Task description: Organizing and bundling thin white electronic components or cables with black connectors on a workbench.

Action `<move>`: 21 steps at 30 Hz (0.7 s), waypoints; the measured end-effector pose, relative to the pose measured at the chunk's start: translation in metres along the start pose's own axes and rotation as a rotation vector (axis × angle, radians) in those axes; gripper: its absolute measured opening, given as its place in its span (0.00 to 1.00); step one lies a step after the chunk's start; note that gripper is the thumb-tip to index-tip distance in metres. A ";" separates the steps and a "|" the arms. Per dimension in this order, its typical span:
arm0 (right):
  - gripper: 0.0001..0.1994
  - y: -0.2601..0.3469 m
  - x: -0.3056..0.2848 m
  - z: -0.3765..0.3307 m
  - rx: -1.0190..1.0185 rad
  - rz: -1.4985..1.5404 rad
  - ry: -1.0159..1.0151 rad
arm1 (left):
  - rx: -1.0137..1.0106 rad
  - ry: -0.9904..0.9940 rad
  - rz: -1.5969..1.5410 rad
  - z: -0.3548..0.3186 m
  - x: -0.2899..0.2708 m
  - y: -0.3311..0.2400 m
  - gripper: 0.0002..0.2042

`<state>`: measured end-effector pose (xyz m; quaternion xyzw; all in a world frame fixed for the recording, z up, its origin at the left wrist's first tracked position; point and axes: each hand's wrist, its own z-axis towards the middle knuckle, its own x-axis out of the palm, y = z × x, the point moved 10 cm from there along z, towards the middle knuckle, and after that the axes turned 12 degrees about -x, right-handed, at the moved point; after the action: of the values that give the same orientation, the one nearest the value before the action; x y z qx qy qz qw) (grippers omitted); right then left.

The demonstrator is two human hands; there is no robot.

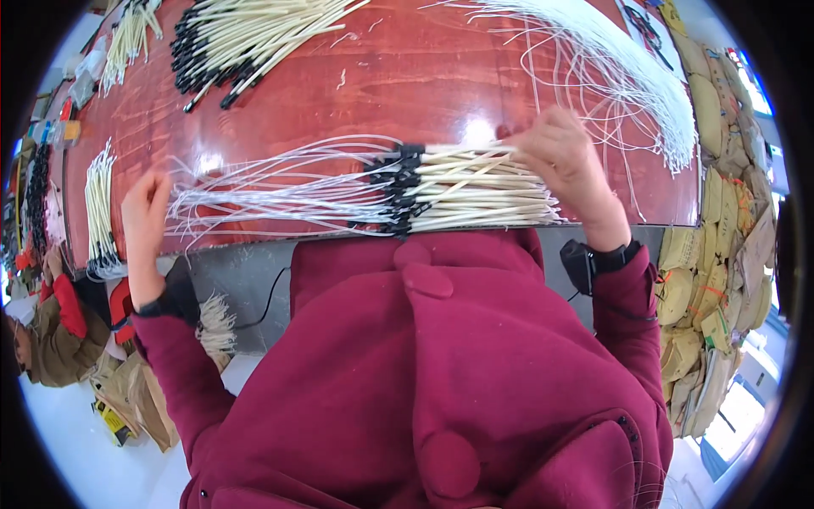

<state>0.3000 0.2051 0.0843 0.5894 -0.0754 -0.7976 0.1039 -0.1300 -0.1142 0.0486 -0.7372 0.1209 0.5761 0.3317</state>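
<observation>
A row of thin cream sticks [475, 191] with black ends [401, 188] lies along the table's near edge. From the black ends, long thin white strands [271, 204] run leftward. My left hand [146, 208] is closed by the strands' loose ends, its fingertips blurred. At the row's far right corner, my right hand [555, 157] is closed in a pinch, with its fingertips at the end of the topmost stick. What either hand pinches is too fine or blurred to make out.
A large pile of black-ended cream sticks [254, 38] lies on the red table [407, 81]. Smaller bundles [99, 204] rest at its left side. A heap of white strands [619, 64] spreads at the far right. Stacked sacks [704, 254] stand beyond the right edge.
</observation>
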 end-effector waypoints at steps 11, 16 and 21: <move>0.17 -0.034 -0.003 -0.025 0.279 -0.054 -0.094 | 0.470 0.081 -0.255 0.011 0.042 -0.247 0.11; 0.15 -0.044 -0.004 -0.034 0.320 -0.108 -0.072 | 1.093 0.134 -0.116 -0.015 0.131 -0.410 0.08; 0.14 -0.046 0.003 -0.045 0.345 -0.100 -0.022 | 1.256 0.200 -0.048 -0.040 0.195 -0.493 0.07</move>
<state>0.3387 0.2491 0.0575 0.5929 -0.1827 -0.7833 -0.0394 0.2368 0.2700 0.0447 -0.4549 0.4496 0.3164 0.7006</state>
